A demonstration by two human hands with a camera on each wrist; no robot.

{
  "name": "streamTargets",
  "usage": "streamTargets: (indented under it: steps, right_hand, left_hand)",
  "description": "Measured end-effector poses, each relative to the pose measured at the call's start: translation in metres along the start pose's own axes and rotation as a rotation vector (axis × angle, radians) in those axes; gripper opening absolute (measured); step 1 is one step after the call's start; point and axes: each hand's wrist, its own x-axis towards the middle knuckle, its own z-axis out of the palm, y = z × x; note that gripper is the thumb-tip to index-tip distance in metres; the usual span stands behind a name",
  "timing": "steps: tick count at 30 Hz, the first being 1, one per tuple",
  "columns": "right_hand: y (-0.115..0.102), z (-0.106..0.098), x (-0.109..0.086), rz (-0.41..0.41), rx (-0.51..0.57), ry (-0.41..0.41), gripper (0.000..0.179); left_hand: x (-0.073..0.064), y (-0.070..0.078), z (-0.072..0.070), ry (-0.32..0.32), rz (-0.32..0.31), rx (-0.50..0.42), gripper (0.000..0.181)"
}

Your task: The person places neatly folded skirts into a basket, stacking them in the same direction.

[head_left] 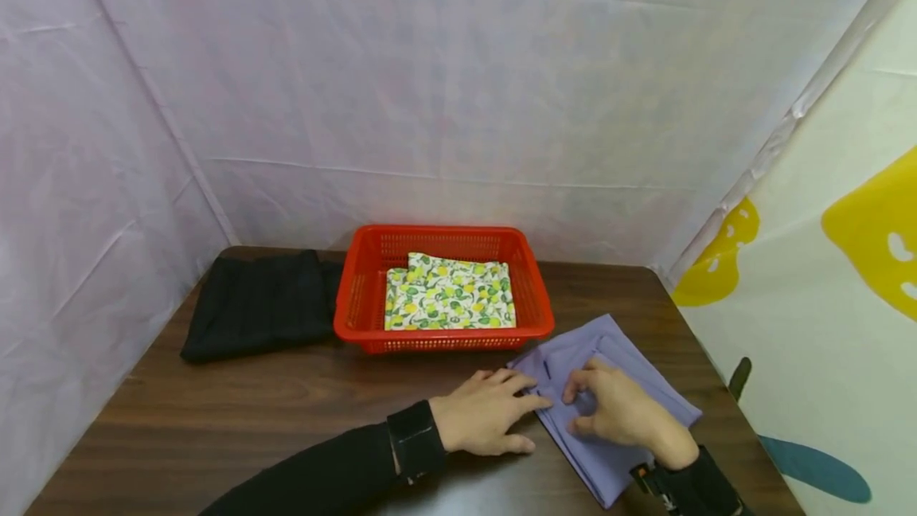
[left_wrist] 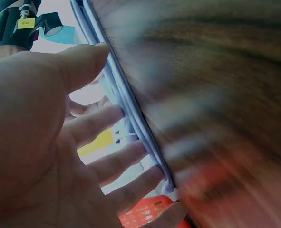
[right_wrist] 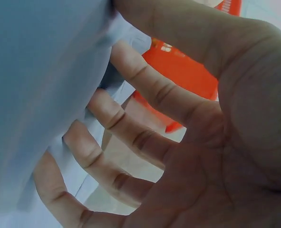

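So — left hand [head_left: 483,414] palm-down, grip spread, touching the purple cloth [head_left: 607,462]; right hand [head_left: 619,406] arched over it — grip parted.

The head camera is looking forward and down from above. Both wrist cameras are closely facing the folded lavender cloth [head_left: 623,355], sharing the red plastic basket [head_left: 444,334].

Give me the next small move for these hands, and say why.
Perhaps smooth the folded lavender cloth with the right hand, whose fingers touch it: its layers look uneven near the red perforated plastic basket, and the left hand, touching the cloth's left edge, could steady it.
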Motion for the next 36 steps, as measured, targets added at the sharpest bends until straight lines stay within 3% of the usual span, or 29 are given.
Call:
streamTargets:
  steps: [8,25,29,36]
  right_hand:
    - [-0.018,0.004,0.002,-0.025,0.079,-0.083,0.033]
    - [-0.079,0.033,0.024,-0.247,0.261,-0.149,0.04]
    - [-0.097,0.044,0.032,-0.277,0.266,-0.16,0.037]
    - [-0.129,0.054,0.045,-0.29,0.165,-0.199,0.04]
  left_hand:
    - [-0.026,-0.009,-0.005,0.015,-0.015,-0.016,0.056]
    - [-0.101,-0.053,-0.019,0.072,-0.137,-0.1,0.024]
    - [-0.12,-0.065,-0.021,0.086,-0.173,-0.149,0.022]
    - [-0.146,-0.086,-0.021,0.132,-0.2,-0.193,0.025]
